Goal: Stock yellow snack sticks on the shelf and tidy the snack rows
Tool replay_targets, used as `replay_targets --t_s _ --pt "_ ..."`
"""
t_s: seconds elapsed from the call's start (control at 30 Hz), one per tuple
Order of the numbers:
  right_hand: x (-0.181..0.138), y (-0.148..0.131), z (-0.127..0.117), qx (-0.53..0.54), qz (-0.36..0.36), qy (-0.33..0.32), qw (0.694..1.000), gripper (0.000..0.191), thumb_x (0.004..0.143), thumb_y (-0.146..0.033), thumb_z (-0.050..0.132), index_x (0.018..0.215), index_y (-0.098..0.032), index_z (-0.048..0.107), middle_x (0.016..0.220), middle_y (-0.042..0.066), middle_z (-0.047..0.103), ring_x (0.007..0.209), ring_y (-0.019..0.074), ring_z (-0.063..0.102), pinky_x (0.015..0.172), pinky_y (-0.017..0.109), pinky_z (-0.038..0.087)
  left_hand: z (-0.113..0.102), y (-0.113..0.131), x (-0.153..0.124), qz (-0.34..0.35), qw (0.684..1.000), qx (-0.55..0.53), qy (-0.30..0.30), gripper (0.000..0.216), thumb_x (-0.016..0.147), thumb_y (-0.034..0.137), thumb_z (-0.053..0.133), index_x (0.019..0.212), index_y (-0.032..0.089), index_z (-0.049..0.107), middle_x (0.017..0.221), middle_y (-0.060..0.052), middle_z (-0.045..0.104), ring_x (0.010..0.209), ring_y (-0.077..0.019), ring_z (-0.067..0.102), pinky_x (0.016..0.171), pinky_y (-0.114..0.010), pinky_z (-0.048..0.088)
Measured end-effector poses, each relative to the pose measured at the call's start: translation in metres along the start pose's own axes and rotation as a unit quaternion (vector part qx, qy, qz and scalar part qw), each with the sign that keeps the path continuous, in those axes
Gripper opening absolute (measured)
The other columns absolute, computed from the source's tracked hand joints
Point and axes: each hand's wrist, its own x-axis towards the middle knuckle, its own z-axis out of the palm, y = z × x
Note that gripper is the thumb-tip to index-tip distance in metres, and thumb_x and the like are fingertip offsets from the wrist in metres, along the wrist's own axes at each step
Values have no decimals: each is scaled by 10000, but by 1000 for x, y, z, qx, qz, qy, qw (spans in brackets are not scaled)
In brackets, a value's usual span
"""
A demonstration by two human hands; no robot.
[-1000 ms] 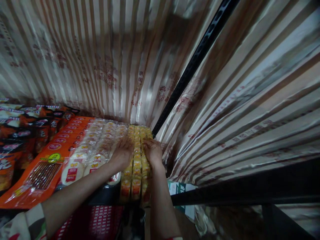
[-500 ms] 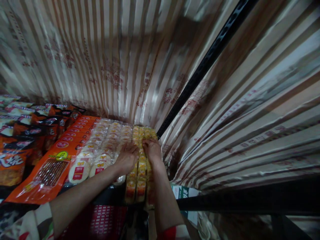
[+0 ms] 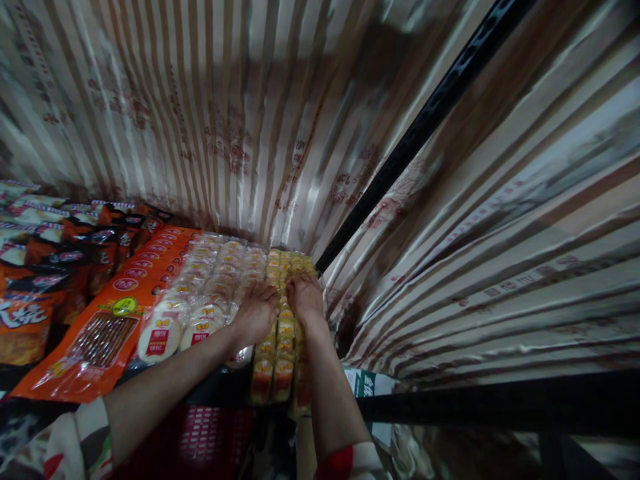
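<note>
Rows of small yellow-wrapped snack cakes (image 3: 284, 337) stand on the shelf at the middle. My left hand (image 3: 256, 312) reaches over the white rice cracker packs (image 3: 203, 323), its curled fingers closed against the left rows of yellow packets. Close beside it, my right hand (image 3: 304, 297) has its bent fingers closed on packets farther right, near the back. Both sets of fingertips are dim and partly hidden, so the exact packets gripped cannot be made out.
Left of the crackers lie long orange snack-stick bags (image 3: 103, 340) and orange-black snack bags (image 3: 25, 327). A striped plastic curtain (image 3: 240, 120) hangs behind. A black metal post (image 3: 410, 147) slants up at the right, above a black rail (image 3: 500, 400). A red basket (image 3: 205, 437) sits below.
Both hands stay at the yellow packets, with only slight finger shifts. The whole view has moved slightly.
</note>
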Motion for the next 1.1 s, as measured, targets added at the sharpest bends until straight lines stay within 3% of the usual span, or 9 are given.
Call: replay_targets --t_s 0.17,0.4,0.83,0.97,1.1 --pt "-8 6 -7 62 15 14 998 184 853 -219 530 918 -237 702 920 32 662 957 187 538 880 280 378 0 1 -5 8 999 -1 31 318 881 181 433 1155 162 592 1288 -93 543 1324 -265 331 1118 -490 215" --pt "-21 4 -14 57 -25 -59 996 186 823 -202 577 925 -265 720 983 29 665 1001 191 540 876 270 380 -2 9 -13 14 1000 0 26 358 899 164 372 1198 137 567 1261 -99 570 1319 -265 342 1117 -494 216" --pt "-29 -4 -9 14 -13 5 1000 184 860 -205 510 924 -221 682 1024 52 651 1038 208 508 908 283 354 -1 13 -15 -5 999 -19 31 392 880 138 393 1251 134 520 1318 -110 534 1347 -255 319 1122 -507 218" --pt "-38 1 -13 68 -12 20 997 224 874 -216 497 994 -234 686 1028 35 655 999 179 534 915 274 370 -2 23 -41 3 995 -18 97 371 903 168 349 1216 155 547 1341 -102 509 1375 -261 261 1113 -512 248" --pt "-51 3 -22 56 -35 -18 998 202 855 -225 541 947 -270 715 982 25 665 1012 184 531 926 272 365 3 43 -83 20 991 -18 134 382 933 225 330 1258 160 520 1442 -95 392 1407 -263 162 1115 -488 258"
